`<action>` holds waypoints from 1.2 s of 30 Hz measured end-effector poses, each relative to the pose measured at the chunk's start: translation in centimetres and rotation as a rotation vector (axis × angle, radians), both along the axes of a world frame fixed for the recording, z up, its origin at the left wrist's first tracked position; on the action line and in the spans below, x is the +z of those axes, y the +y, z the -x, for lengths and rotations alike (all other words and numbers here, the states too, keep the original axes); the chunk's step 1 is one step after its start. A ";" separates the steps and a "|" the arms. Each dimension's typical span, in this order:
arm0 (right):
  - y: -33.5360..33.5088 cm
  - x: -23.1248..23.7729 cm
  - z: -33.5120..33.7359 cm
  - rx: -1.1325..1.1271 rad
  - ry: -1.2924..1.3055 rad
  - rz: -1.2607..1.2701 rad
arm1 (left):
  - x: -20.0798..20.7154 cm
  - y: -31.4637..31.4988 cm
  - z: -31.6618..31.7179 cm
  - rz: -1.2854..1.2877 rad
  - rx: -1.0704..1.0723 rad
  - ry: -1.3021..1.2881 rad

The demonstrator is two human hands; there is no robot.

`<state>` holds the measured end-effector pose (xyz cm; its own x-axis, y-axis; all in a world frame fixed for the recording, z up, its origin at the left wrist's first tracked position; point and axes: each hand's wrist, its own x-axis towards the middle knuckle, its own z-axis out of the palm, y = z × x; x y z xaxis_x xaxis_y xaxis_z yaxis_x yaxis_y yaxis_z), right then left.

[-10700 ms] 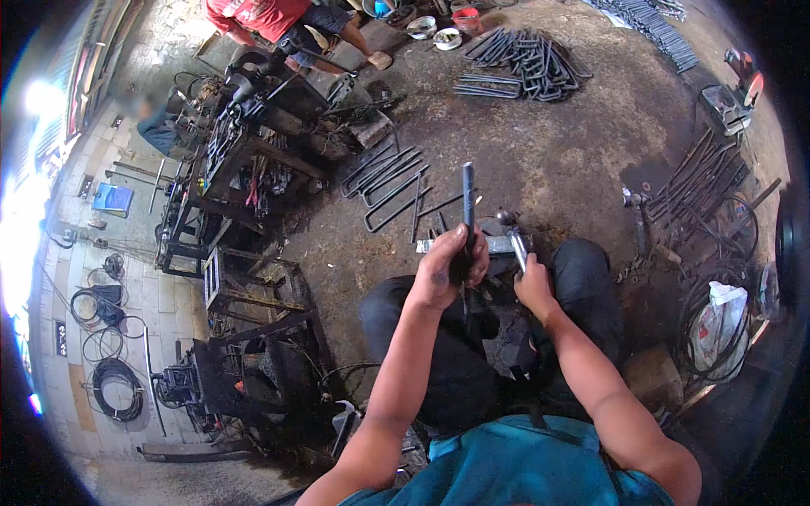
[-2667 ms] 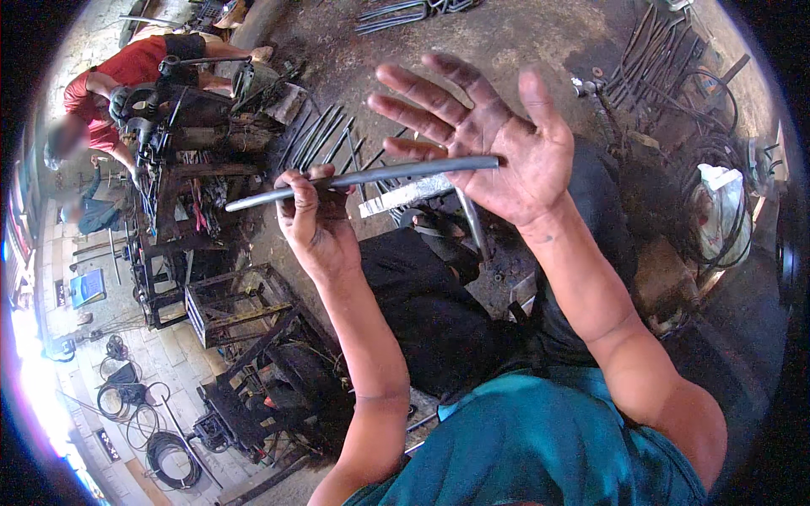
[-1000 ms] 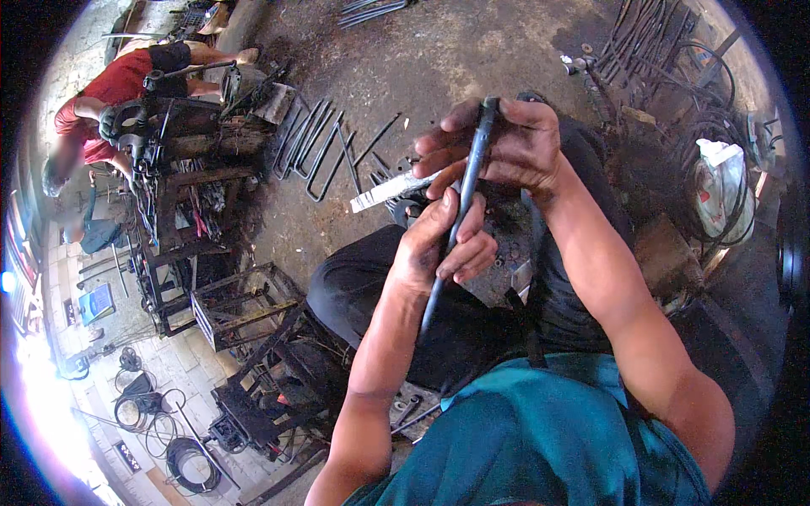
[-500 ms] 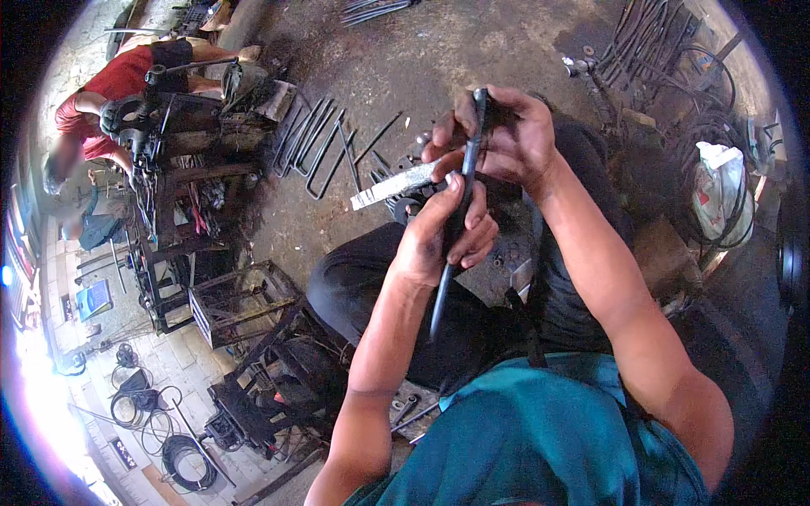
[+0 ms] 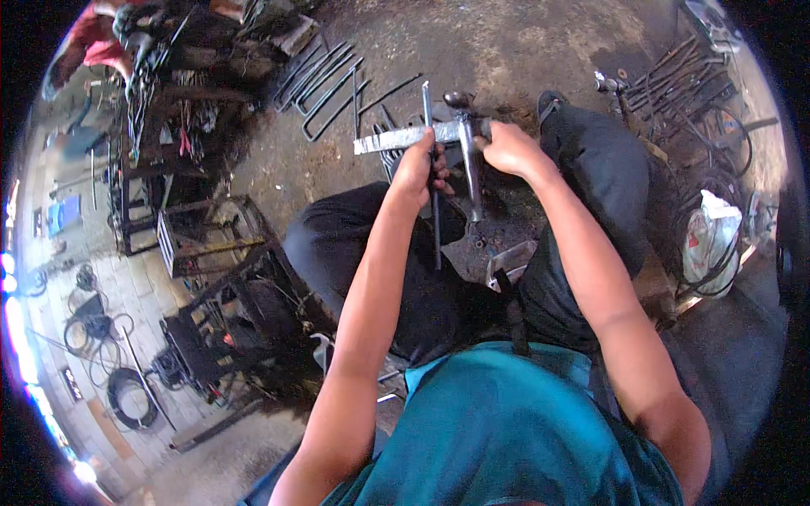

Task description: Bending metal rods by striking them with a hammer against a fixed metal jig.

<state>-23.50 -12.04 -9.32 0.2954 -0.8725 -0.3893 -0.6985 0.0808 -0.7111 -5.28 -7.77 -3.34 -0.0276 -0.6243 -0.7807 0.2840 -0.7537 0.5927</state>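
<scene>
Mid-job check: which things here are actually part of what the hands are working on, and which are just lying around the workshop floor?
In hand:
left hand gripping a thin dark steel rod
right hand on a hammer-like tool
flat pale metal bar under both

Lying about:
bent rods on the ground
rod heap, far right
white plastic bag
metal frames, left
coiled cable

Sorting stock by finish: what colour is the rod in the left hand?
Dark grey, almost black rod, seen in the head view.
</scene>
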 end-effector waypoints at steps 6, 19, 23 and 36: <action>2.3 -9.7 -2.2 -0.207 -0.458 -0.397 | -8.7 2.1 1.4 0.040 -0.183 -0.534; 2.6 -2.7 -3.7 -0.423 -0.304 -0.230 | -11.3 5.8 4.3 0.146 0.073 -0.641; 4.3 0.6 -3.3 -0.499 -0.484 -0.199 | -10.9 5.0 4.7 0.096 0.098 -0.803; 7.0 -0.4 -0.4 -0.289 -0.353 -0.164 | -12.4 5.9 6.3 0.109 -0.049 -0.981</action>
